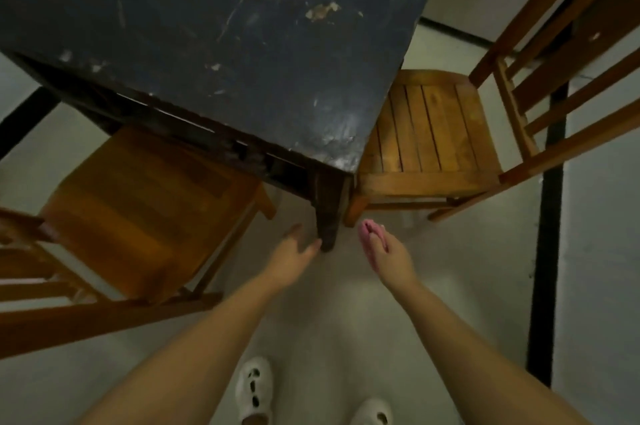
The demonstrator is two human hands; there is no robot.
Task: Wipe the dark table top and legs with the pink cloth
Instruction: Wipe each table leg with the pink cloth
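The dark table top point(214, 36) is scuffed and fills the upper left, its near corner pointing toward me. Below that corner a dark table leg point(329, 213) drops to the floor. My left hand point(294, 251) reaches low beside the leg's foot, fingers spread, fingertips touching or nearly touching it. My right hand point(388, 254) is just right of the leg, apart from it, and holds the pink cloth point(370, 237) bunched against its fingers.
A wooden chair point(138, 213) stands left of the leg, tucked partly under the table. A second slatted wooden chair point(436, 133) stands to the right. Pale floor with black lines point(547, 251) lies below. My white shoes point(254, 386) show at the bottom.
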